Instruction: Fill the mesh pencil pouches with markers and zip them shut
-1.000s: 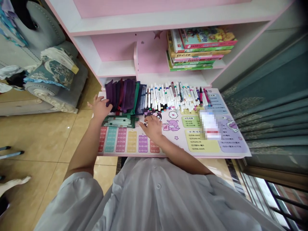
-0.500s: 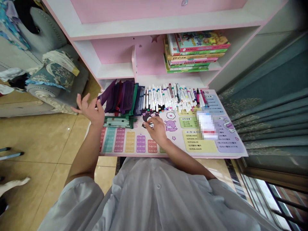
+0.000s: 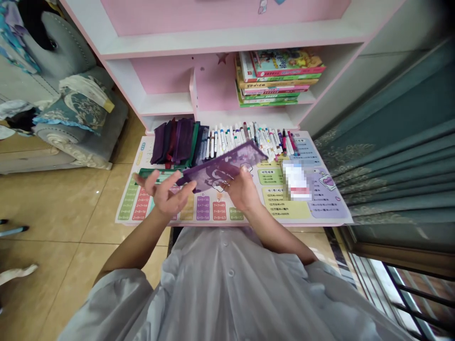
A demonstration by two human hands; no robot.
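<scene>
Swung rightward, sheer flat purple pouch (image 3: 224, 166), left hand (image 3: 168, 197) pinching its end; right hand (image 3: 244, 189) gripping

In the middle of the frame, the right hand (image 3: 244, 189) grips a flat, translucent purple pouch (image 3: 227, 163) that slants up toward the right. The left hand (image 3: 169, 194), fingers spread, meets its lower-left end; its grip is unclear. Left of centre sit upright dark purple, red and green pouches (image 3: 183, 142); beside them runs a row of white-barrelled, coloured-capped markers (image 3: 221, 140). A stack of colourful books (image 3: 277, 80) lies upper right of centre.
</scene>
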